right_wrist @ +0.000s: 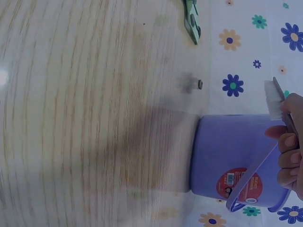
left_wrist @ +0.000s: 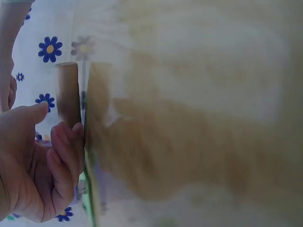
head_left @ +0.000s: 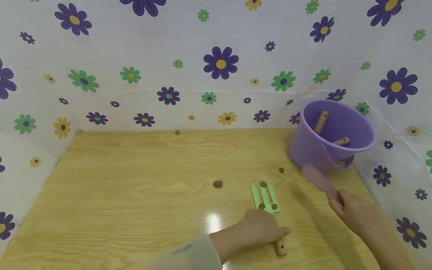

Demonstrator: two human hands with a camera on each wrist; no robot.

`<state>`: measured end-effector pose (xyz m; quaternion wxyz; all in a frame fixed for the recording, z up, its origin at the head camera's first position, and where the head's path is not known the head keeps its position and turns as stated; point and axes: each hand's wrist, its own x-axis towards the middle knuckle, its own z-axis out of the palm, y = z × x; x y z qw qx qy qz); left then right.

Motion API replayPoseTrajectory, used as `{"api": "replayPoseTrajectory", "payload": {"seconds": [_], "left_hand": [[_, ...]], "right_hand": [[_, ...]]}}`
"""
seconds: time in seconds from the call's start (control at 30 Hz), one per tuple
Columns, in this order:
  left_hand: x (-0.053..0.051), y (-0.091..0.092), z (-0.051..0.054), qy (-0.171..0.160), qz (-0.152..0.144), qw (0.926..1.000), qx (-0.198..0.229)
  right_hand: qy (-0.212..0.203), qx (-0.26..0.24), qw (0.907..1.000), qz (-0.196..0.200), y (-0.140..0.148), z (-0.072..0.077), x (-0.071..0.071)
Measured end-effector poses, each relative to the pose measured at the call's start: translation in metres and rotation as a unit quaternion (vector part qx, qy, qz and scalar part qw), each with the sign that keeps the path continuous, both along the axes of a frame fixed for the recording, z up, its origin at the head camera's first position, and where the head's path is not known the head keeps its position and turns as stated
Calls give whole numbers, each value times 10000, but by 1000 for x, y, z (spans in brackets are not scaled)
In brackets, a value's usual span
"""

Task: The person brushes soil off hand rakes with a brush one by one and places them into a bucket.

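In the head view, a toy garden fork [head_left: 265, 197] with green tines and a wooden handle [head_left: 281, 246] lies low over the table. Several small brown round pieces [head_left: 261, 206] rest on its tines. My left hand [head_left: 261, 227] holds the handle from above. Curled fingertips show against the handle [left_wrist: 67, 92] in the left wrist view, with the thumb sticking out. My right hand [head_left: 357, 212] grips a flat pinkish brush [head_left: 318, 180] in front of the bucket. White bristles appear on this brush [right_wrist: 273, 99] in the right wrist view.
A purple bucket [head_left: 310, 146] leans at the back right with several wooden handles [head_left: 321, 122] inside. Loose brown pieces lie on the table [head_left: 135, 187]: a touching pair [head_left: 218, 184], one near the bucket [head_left: 281, 170], one at the back edge [head_left: 177, 132]. Flowered cloth [head_left: 192, 48] encloses the table.
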<state>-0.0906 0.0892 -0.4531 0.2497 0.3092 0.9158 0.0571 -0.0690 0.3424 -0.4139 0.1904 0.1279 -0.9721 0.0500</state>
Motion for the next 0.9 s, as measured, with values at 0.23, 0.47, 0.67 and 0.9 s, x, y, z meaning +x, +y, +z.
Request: {"api": "replayPoseTrajectory", "payload": {"seconds": [0.23, 0.47, 0.67, 0.9], "left_hand": [[1, 7, -6, 61, 64, 9999, 92], [1, -8, 0, 291, -101, 9957, -872], [-5, -35, 1, 376, 175, 9971, -635], [-13, -74, -9, -315, 517, 9866, 1518]], "right_hand": [[440, 122, 9987, 233, -2, -5, -2], [839, 36, 9955, 440, -6, -12, -2], [658, 23, 9970, 415, -12, -10, -3], [407, -94, 9986, 323, -20, -13, -2]]}}
